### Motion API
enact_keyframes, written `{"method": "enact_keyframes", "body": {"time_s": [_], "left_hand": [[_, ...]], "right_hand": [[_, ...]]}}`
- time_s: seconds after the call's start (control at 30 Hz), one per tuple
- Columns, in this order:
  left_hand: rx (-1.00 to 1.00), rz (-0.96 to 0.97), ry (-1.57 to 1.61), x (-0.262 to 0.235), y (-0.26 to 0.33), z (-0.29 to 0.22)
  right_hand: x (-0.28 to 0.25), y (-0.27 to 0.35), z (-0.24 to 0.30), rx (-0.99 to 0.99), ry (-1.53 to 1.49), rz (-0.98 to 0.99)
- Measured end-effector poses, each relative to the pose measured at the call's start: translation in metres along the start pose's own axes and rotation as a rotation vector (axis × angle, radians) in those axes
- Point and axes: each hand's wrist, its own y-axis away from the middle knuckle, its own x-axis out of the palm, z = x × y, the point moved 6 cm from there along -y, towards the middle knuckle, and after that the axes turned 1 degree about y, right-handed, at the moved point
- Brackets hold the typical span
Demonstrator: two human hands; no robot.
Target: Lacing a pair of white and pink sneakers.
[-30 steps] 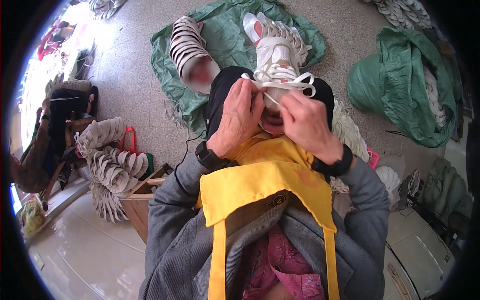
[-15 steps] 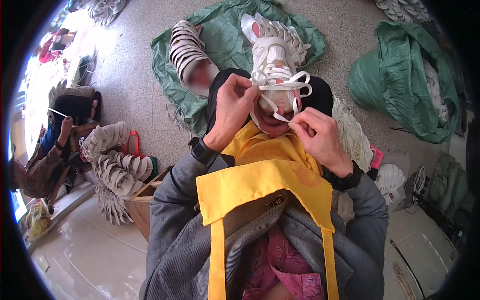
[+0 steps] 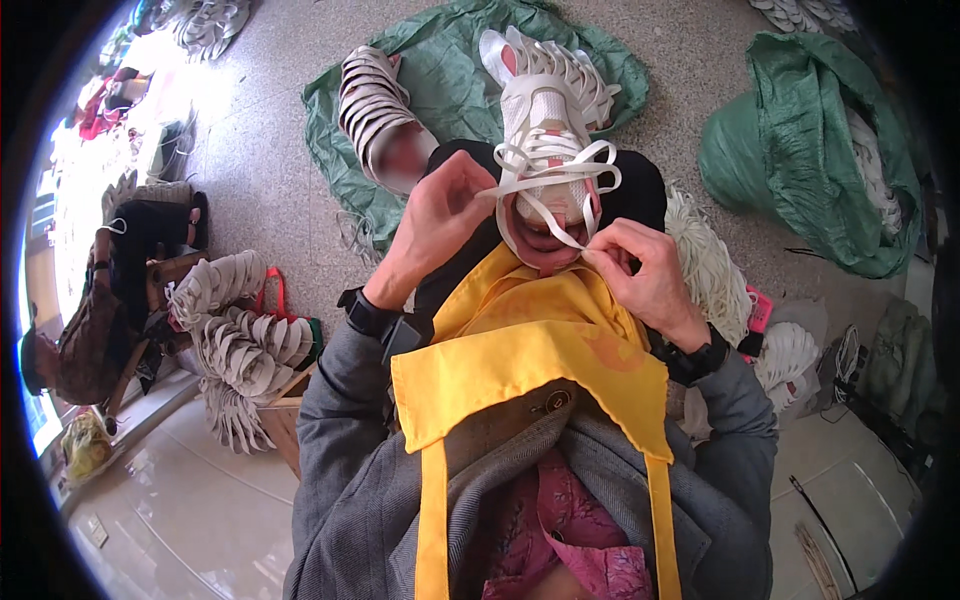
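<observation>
While left hand [image 3: 436, 218] (eight o'clock of white-pink mesh sneaker [image 3: 563, 204]) and right hand [image 3: 645, 270] (five) pinch flat white lace [image 3: 530, 184], it looks threaded, untied.

The view comes from the left of two wide fisheye lenses worn on the person's head, facing steeply down over their own chest. The yellow apron [image 3: 530, 380] sits close below the lens, low in the frame; the white lace-up sneaker [image 3: 548, 105] lies farther out, above center. Speckled floor [image 3: 265, 150] spreads beyond, and straight edges bow toward the dark, rounded rim.
</observation>
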Motion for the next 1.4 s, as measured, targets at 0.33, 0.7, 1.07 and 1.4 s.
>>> {"method": "enact_keyframes", "body": {"time_s": [0.33,0.7,1.07,1.4], "left_hand": [[0.047,-0.120,0.367,-0.007,-0.017,-0.016],[0.095,-0.031,-0.083,0.014,0.023,-0.006],[0.451,0.132,-0.480,0.057,0.033,-0.036],[0.529,-0.019,-0.566,0.061,0.037,-0.042]], "right_hand": [[-0.004,0.004,0.001,0.023,-0.033,-0.004],[-0.017,-0.011,-0.016,0.093,0.091,-0.180],[0.000,-0.032,-0.014,-0.047,0.324,-0.254],[-0.010,-0.049,0.031,-0.129,0.221,-0.251]]}}
